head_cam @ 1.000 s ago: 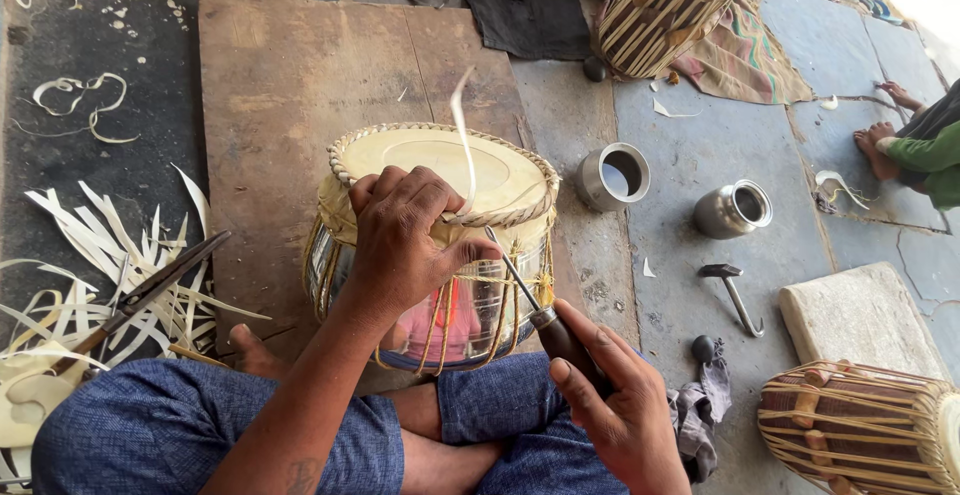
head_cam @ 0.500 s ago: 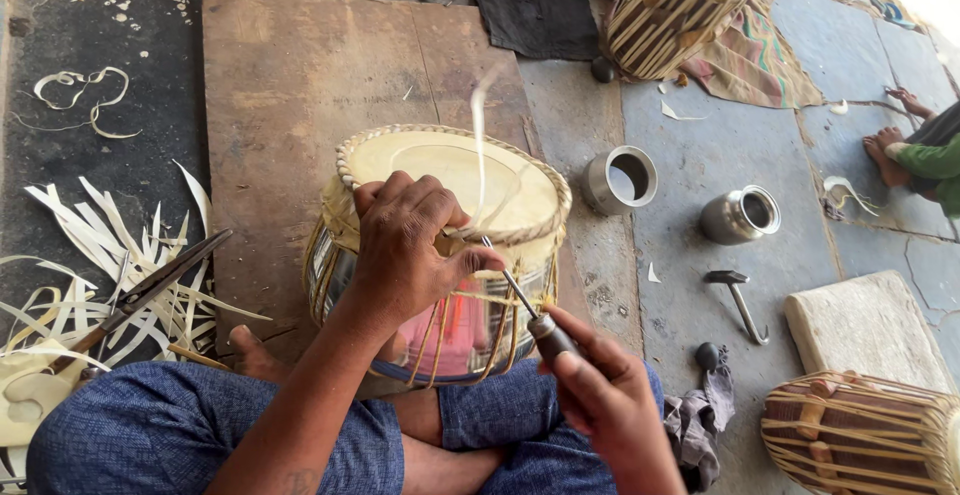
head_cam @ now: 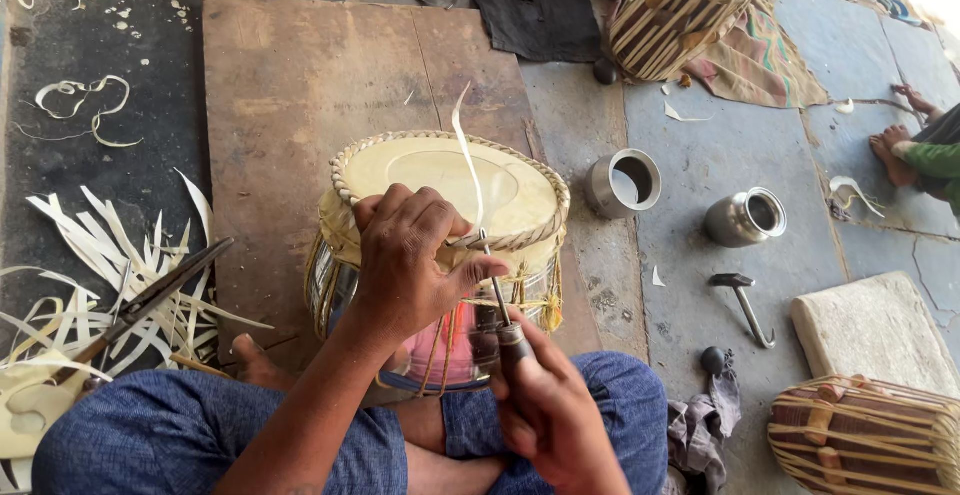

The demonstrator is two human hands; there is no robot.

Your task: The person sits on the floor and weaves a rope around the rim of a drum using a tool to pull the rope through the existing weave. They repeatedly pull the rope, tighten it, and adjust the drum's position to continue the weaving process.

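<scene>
Your left hand (head_cam: 405,265) lies over the near rim of the round drum with a pale skin head and a braided cream rim (head_cam: 440,180), its fingers curled down and pressing on the lacing at the edge. The drum stands upright on the floor between your crossed legs, touching the near edge of the brown rectangular wooden board (head_cam: 300,85) that lies flat on the floor. Your right hand (head_cam: 545,410) has its fingers closed around the dark handle of a thin metal awl (head_cam: 497,300), whose point meets the braided rim just beside your left thumb. A narrow pale hide strip (head_cam: 468,155) rises from that spot and curves up over the drum head.

To the left of the board, a heap of pale cut hide strips (head_cam: 100,265) spreads over the dark floor, with long dark metal shears (head_cam: 150,300) lying across it. To the right of the drum, two small metal pots stand on the grey stone floor: an open grey one (head_cam: 622,183) near the board's right edge and a rounder shiny one (head_cam: 745,218) further right. A small hammer (head_cam: 745,300) lies near them. A second strapped drum (head_cam: 680,5) lies tilted at the far right, and a third (head_cam: 865,435) lies on its side in the near right corner beside a flat stone block (head_cam: 875,330). Another person's bare feet (head_cam: 900,140) show at the right edge.
</scene>
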